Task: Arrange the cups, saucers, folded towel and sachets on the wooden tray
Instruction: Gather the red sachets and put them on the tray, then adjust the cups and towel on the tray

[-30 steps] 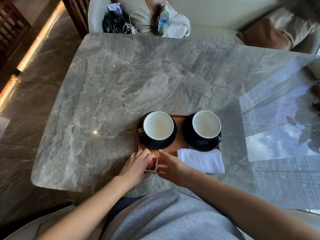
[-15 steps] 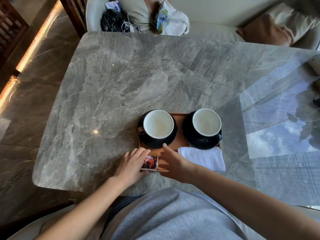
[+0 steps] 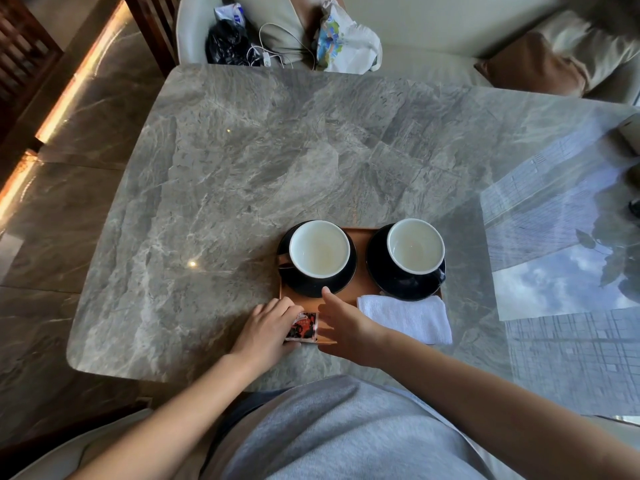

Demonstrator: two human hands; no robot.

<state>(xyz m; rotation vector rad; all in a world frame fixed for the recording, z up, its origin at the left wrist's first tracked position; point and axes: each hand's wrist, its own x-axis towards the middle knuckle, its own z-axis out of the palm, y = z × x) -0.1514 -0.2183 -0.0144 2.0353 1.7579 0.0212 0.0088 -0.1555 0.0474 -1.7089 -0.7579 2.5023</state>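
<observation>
Sachet (image 3: 302,326), printed in red, black and white, lies flat on the near left corner of the wooden tray (image 3: 360,244), its edges roughly square with the tray's sides. It looks nearly square, so I cannot tell its long axis.

The left hand (image 3: 266,327) comes at it from the left, fingers bent and close together, their tips on the sachet's left part and the thumb at its near edge. The right hand (image 3: 349,327) stands just right of it, palm turned left. Its fingers lie together at the sachet's right edge, mostly hidden behind the hand, and the thumb is spread away, pointing far toward the left saucer (image 3: 311,289).

The tray runs long from left to right on the grey marble table (image 3: 242,168), near the person. On its far half two dark saucers sit side by side. The left cup (image 3: 319,249) has its handle pointing left; the right cup (image 3: 415,245), on the right saucer (image 3: 408,289), has its handle to the right and slightly near. Both cups stand upright.

The folded towel (image 3: 405,317), white, lies at the tray's near right, long axis left to right, its right end a little nearer and hanging past the tray's edge.
</observation>
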